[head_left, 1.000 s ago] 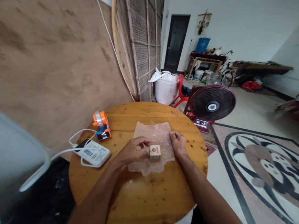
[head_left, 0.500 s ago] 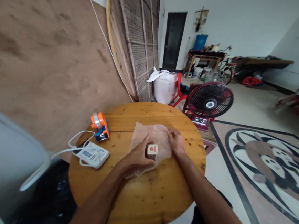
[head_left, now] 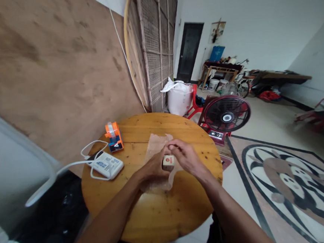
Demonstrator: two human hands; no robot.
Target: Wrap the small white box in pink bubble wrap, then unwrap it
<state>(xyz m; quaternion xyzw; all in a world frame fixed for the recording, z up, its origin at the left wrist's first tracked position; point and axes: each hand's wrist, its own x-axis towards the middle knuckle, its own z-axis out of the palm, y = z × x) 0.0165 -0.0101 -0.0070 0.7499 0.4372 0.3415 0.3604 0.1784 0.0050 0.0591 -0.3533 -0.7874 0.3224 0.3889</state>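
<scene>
A small cream box with a red round mark point(head_left: 169, 161) stands over a sheet of clear bubble wrap point(head_left: 154, 144) on the round wooden table point(head_left: 164, 226). My left hand point(head_left: 154, 169) is closed around the box from its left side, thumb beyond it and fingers in front. Just behind and to the right of the box, my right hand point(head_left: 185, 156) pinches the wrap's edge with bent fingers. The wrap's right part is drawn up toward the box, and the hands partly hide it.
On the table's left lie a white power bank point(head_left: 108, 166) with a white cable and an orange and blue tape dispenser point(head_left: 114, 137). Beyond the right edge stands a dark red fan point(head_left: 226, 117). A white sack point(head_left: 179, 97) and a red chair point(head_left: 195, 100) are behind the table.
My right hand has moved left and inward, bringing the wrap's right edge toward the box. My left hand still holds the box. The view has shifted slightly.
</scene>
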